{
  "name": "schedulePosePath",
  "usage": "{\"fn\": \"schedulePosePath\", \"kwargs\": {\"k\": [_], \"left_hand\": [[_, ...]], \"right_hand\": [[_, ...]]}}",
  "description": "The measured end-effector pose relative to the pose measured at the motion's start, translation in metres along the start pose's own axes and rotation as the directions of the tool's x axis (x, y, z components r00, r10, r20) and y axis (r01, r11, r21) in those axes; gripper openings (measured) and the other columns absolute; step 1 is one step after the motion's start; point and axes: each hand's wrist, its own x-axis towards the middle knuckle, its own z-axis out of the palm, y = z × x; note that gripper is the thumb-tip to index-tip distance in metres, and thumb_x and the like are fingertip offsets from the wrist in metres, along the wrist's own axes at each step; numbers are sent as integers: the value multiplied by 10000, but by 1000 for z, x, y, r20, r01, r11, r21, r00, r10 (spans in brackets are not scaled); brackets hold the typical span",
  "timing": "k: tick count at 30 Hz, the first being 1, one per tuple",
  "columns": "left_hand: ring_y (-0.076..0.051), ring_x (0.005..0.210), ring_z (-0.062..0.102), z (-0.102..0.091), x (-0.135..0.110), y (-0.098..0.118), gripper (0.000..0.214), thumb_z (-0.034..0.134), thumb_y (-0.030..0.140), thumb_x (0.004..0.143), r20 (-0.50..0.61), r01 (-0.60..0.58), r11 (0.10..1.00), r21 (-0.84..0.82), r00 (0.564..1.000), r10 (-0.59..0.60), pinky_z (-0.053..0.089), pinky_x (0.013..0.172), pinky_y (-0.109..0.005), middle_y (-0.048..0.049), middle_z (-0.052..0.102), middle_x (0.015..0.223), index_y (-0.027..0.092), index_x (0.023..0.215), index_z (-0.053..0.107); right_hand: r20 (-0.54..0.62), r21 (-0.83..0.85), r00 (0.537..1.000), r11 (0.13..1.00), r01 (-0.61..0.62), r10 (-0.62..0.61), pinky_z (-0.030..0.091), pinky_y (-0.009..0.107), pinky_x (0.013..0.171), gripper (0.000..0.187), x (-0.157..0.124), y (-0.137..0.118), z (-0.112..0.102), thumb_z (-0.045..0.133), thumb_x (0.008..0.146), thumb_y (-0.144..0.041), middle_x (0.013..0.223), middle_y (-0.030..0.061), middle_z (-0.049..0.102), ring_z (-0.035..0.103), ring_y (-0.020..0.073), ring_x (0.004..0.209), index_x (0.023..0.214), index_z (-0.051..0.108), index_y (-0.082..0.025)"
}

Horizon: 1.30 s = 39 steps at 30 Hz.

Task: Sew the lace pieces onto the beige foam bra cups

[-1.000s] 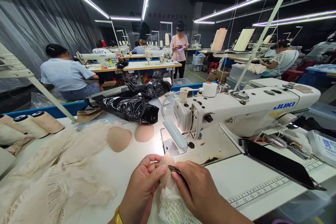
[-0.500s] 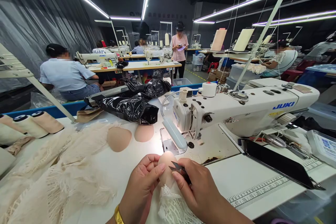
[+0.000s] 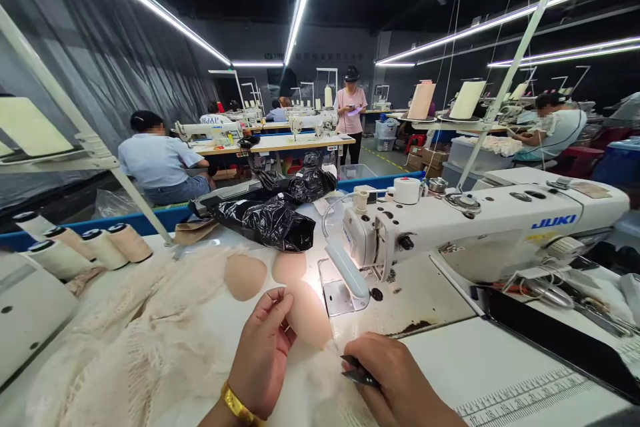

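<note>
My left hand [image 3: 263, 353] pinches a beige foam bra pad [image 3: 307, 313] by its edge and holds it up over the white table [image 3: 500, 360]. My right hand [image 3: 395, 383] is closed around small dark thread snips [image 3: 357, 373], lower and to the right of the pad, no longer touching it. Cream lace fabric [image 3: 140, 347] lies under and left of my hands. Two more beige pads [image 3: 245, 275] rest flat on the table behind the held one. A white JUKI sewing machine [image 3: 475, 227] stands just right of my hands.
Black plastic bags [image 3: 270, 217] lie behind the pads. Several beige thread cones [image 3: 100, 247] lie at the left. A black ruler-like guide [image 3: 560, 340] sits at the right. People work at other sewing tables [image 3: 275, 141] further back; one person stands [image 3: 351, 110].
The view has tilted up and shifted. My right hand with the snips has come away from the pad and dropped lower. My left hand has lifted the pad out, turning it broadside.
</note>
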Motion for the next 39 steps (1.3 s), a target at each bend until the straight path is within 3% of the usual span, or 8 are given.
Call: {"fn": "schedulePosePath", "kwargs": {"k": [10, 14, 19, 25, 31, 33, 36, 39], "left_hand": [[-144, 778, 619, 1, -13, -3, 358, 910, 435, 729, 129, -105, 982, 160, 988, 84, 534, 727, -252, -1, 687, 881, 210, 917, 705], [-223, 902, 657, 4, -21, 5, 345, 823, 505, 812, 285, -154, 956, 251, 955, 79, 540, 848, -332, -57, 719, 943, 196, 937, 733], [-260, 1054, 607, -2, -17, 26, 394, 772, 547, 825, 253, -339, 780, 526, 938, 237, 480, 900, -317, -74, 705, 1055, 206, 1013, 715], [-231, 844, 614, -12, -8, 28, 404, 783, 548, 780, 466, -235, 718, 655, 874, -140, 463, 792, -320, -37, 685, 851, 190, 889, 630], [-227, 863, 556, -14, -9, 40, 257, 649, 456, 869, 477, -413, 563, 716, 878, 36, 421, 793, -324, -30, 621, 860, 201, 838, 668], [-250, 945, 576, -11, -16, 43, 211, 620, 396, 887, 559, -513, 460, 725, 828, 43, 431, 869, -350, -50, 625, 950, 211, 836, 706], [-249, 965, 600, -5, -26, 38, 217, 582, 368, 920, 663, -583, 463, 667, 748, -14, 463, 904, -364, -59, 604, 997, 230, 862, 739], [-249, 1018, 603, -6, -28, 25, 223, 548, 371, 955, 675, -595, 530, 604, 736, 57, 490, 926, -371, -64, 620, 1049, 255, 1019, 727]], "right_hand": [[-229, 118, 965, 988, -103, 128, 620, 313, 700, 491, 9, -14, 28, 577, 994, -486, 1124, 120, 629, 680, 230, 879, 1402, 472, -235], [-151, 314, 918, 898, -307, 367, 615, 319, 658, 327, 25, -25, 34, 524, 1002, -338, 940, 57, 682, 695, 199, 737, 1309, 492, -231], [-89, 721, 754, 564, -403, 651, 613, 347, 768, 340, 27, -31, 43, 640, 953, -516, 866, 49, 725, 751, 223, 786, 1079, 567, -209], [-168, 838, 470, 377, -395, 867, 580, 337, 744, 500, 12, -45, 68, 810, 790, -543, 882, 58, 763, 729, 264, 855, 1096, 614, -200], [-407, 614, 563, 671, -415, 720, 554, 312, 795, 342, -11, -46, 27, 666, 919, -442, 1067, 109, 718, 682, 251, 965, 1160, 631, -203], [-463, 423, 677, 814, -399, 572, 553, 339, 821, 369, -12, -47, 10, 648, 936, -439, 1257, 140, 661, 652, 279, 1061, 1240, 635, -230], [-317, 238, 892, 937, -255, 324, 535, 368, 898, 426, -5, -48, 1, 677, 912, -395, 1243, 102, 660, 623, 278, 1093, 1320, 627, -282], [-141, 259, 938, 926, -274, 317, 517, 307, 778, 220, 8, -48, 6, 592, 957, -315, 956, 35, 695, 634, 211, 870, 1160, 664, -270]]}}
